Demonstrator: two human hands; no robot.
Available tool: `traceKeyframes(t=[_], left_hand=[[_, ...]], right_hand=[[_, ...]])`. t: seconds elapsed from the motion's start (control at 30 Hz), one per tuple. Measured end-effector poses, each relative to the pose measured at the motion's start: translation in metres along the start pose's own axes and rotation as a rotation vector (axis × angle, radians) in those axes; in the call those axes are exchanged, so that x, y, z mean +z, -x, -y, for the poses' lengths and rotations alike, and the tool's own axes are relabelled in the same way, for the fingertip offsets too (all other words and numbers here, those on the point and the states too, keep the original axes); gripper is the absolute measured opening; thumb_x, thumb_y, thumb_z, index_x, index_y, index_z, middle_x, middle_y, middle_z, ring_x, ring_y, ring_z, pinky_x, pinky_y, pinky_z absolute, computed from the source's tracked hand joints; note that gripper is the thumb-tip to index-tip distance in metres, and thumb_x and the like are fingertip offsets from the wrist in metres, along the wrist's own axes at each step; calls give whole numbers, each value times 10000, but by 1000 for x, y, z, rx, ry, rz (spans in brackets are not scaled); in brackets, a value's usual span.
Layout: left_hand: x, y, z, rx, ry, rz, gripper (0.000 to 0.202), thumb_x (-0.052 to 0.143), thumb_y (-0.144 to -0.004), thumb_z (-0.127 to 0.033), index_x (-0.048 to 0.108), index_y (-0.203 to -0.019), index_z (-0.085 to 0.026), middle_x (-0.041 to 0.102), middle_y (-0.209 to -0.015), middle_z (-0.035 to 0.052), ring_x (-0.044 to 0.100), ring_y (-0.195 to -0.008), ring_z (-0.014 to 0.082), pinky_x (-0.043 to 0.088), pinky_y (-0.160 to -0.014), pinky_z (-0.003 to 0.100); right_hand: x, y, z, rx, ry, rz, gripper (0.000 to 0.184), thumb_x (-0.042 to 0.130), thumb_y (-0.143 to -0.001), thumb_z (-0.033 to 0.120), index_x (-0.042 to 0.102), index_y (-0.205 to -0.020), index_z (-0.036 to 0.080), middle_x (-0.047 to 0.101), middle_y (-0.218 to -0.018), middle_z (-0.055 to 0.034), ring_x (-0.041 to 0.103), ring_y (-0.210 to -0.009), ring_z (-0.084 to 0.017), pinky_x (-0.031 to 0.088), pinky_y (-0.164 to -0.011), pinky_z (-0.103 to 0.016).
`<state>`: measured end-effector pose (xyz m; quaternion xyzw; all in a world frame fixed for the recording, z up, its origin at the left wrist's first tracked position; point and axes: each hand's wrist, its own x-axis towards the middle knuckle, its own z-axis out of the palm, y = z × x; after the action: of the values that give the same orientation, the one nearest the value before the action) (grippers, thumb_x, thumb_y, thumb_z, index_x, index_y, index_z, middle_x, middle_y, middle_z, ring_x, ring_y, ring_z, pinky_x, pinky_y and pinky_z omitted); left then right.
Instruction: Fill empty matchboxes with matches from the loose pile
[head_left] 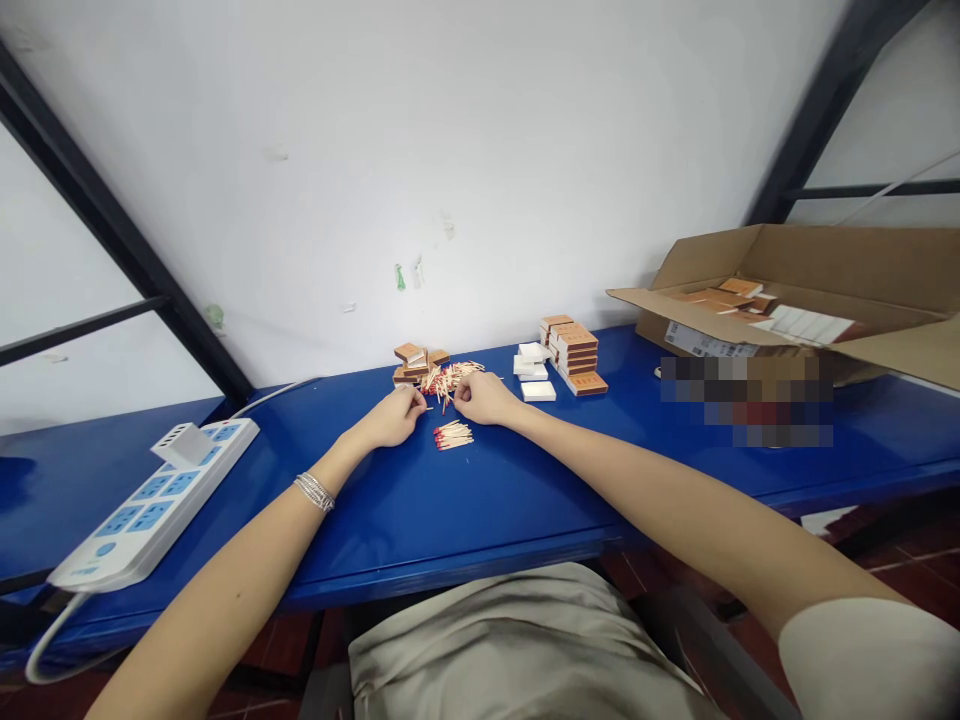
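My left hand is closed in a pinch, with the pale end of a match sticking out from its fingertips. Across from it, my right hand has its fingers pressed together at the near side of a loose heap of red-tipped matches; what it holds, if anything, is too small to make out. Between and just in front of both hands lies a neat bundle of matches, red heads to the left. Several matchboxes sit behind the heap on its left.
White matchbox trays and a stack of brown matchboxes stand right of my right hand. An open carton with more boxes is farther right. A power strip lies at the left of the blue table; a white wall rises behind.
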<state>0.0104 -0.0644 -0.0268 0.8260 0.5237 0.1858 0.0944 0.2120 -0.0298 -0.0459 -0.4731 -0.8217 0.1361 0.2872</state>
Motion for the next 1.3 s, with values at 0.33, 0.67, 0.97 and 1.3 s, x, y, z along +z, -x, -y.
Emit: traceKeyframes(t=[0.33,0.67,0.97,1.3], left_hand=[[-2,1,-4,-3,-8,-10,102,442,-839,-225,525,-801,-180,601,-788,47,536,-703,171,434,-681,311],[0,1,-6,-31,177,-16,171,525,-822,-312,599,-842,-159,611,-724,19,517,-626,134,423,-599,267],[4,1,-13,33,515,-32,272,624,-786,-395,557,-883,-149,616,-821,31,537,-648,99,436,-608,239],[2,1,-17,-61,408,-8,340,473,-864,-469,601,-882,-154,622,-758,20,470,-548,97,382,-517,233]], right_hand=[[-43,10,9,-240,-150,372,111,609,-717,176,702,-768,144,704,-746,-19,601,-649,-116,440,-606,-197],[-45,12,11,-309,-119,380,123,608,-704,120,706,-770,154,707,-739,-19,617,-672,-123,444,-626,-205],[-27,10,9,-318,-191,147,102,632,-759,224,670,-805,142,690,-763,-33,600,-664,-112,435,-639,-218],[-47,10,8,-303,-172,304,125,632,-750,253,696,-776,150,691,-752,-17,598,-677,-113,429,-635,-207]])
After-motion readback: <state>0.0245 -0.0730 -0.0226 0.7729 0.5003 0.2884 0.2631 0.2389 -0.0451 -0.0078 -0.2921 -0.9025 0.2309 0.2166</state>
